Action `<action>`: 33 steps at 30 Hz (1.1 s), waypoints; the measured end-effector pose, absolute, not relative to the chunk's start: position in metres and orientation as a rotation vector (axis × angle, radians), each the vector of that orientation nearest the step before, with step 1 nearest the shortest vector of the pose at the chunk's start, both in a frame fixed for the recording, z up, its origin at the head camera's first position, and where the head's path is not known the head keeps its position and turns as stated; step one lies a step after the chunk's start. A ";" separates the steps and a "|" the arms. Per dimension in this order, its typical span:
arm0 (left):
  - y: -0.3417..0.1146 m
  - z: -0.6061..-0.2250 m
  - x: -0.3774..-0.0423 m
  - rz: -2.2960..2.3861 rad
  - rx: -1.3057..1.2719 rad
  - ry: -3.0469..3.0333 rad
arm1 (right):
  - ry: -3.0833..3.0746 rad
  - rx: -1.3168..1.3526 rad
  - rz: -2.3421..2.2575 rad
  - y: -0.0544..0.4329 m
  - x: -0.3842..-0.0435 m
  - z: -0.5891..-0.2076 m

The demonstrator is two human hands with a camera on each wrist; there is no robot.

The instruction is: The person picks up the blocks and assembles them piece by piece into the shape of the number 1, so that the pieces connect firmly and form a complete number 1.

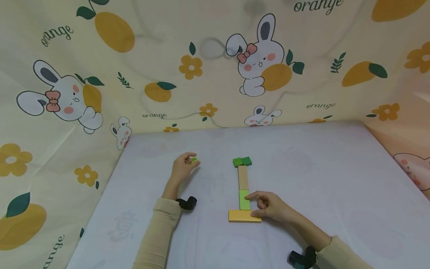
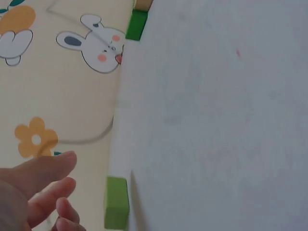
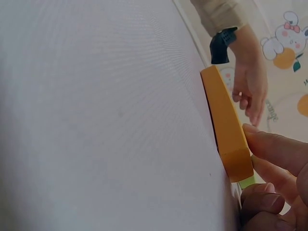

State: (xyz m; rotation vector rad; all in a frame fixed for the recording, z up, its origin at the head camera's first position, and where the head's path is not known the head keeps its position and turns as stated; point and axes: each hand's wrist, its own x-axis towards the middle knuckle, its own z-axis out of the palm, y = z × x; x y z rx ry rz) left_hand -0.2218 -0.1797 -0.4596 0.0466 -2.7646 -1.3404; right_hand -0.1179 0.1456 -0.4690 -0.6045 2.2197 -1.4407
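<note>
On the table a yellow block (image 1: 240,216) lies crosswise. A light green block (image 1: 244,203) runs away from its middle, followed by a tan wooden block (image 1: 243,177) and two darker green blocks (image 1: 237,162) at the far end. My right hand (image 1: 273,207) has its thumb on the yellow block and its index finger on the light green one, other fingers bent. Further left, my left hand (image 1: 183,166) is held with thumb and index apart around another light green block (image 2: 116,203). In the left wrist view that block stands on the table beside the fingers.
A white cloth covers the table (image 1: 319,179). Behind it and along both sides rises a cream curtain (image 1: 208,86) printed with rabbits and oranges. Black wrist cameras (image 1: 187,203) are strapped on both forearms.
</note>
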 end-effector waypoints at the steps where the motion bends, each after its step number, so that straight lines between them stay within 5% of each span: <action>1: -0.181 -0.460 -0.222 -1.339 0.070 -2.772 | 2.220 -0.609 -1.441 0.146 -0.118 -0.469; 33: -0.197 -0.472 -0.227 -1.282 0.227 -2.919 | 2.216 -0.634 -1.452 0.147 -0.118 -0.473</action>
